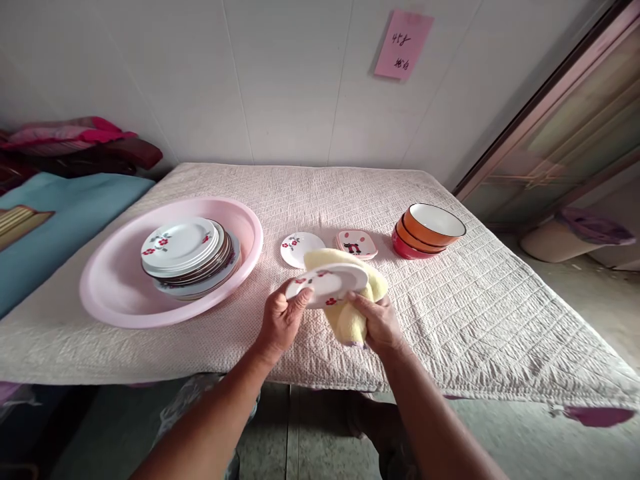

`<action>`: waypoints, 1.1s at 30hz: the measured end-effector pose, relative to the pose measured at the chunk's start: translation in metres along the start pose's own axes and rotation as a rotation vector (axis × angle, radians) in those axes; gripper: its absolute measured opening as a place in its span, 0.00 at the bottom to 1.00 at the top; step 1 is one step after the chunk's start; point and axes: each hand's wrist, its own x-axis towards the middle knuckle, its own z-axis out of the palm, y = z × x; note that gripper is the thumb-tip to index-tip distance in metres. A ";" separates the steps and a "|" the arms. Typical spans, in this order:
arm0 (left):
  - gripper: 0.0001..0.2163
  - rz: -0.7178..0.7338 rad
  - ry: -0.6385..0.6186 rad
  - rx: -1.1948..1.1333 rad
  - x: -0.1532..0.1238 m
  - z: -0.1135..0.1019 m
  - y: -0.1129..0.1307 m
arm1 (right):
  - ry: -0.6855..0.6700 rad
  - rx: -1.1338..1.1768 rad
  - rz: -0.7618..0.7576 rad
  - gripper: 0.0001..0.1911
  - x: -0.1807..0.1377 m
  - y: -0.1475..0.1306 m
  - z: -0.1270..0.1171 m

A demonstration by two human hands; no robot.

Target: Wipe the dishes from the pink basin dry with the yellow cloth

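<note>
My left hand (281, 319) grips the left rim of a white plate with red flowers (327, 283), held just above the table's front edge. My right hand (376, 321) is closed on a pale yellow cloth (345, 313) that wraps under and behind the plate. To the left, a pink basin (107, 287) holds a stack of several plates (187, 257). Beyond my hands lie a small white flowered plate (299, 247) and a small pink dish (357, 243).
A stack of orange and red bowls (429, 230) stands at the right on the quilted tablecloth (475, 313). A blue-covered surface (60, 220) with folded fabrics lies at the left. A wall with a pink note (403, 44) is behind.
</note>
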 end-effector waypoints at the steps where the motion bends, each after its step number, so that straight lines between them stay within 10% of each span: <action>1: 0.10 -0.039 0.052 -0.066 -0.001 0.005 -0.003 | -0.012 0.049 0.014 0.16 0.000 0.001 0.005; 7: 0.15 -0.181 0.009 -0.146 0.005 0.009 -0.031 | 0.170 0.066 0.004 0.18 0.003 -0.007 0.014; 17: 0.06 0.101 -0.049 0.228 0.007 -0.008 -0.004 | 0.165 -0.127 -0.088 0.12 -0.006 0.008 0.007; 23: 0.11 -0.168 0.270 -0.301 0.008 0.016 -0.018 | 0.152 0.229 0.109 0.24 -0.008 0.003 0.024; 33: 0.22 -0.378 0.166 -0.693 0.006 0.027 -0.043 | 0.088 0.379 0.255 0.24 -0.014 0.004 0.031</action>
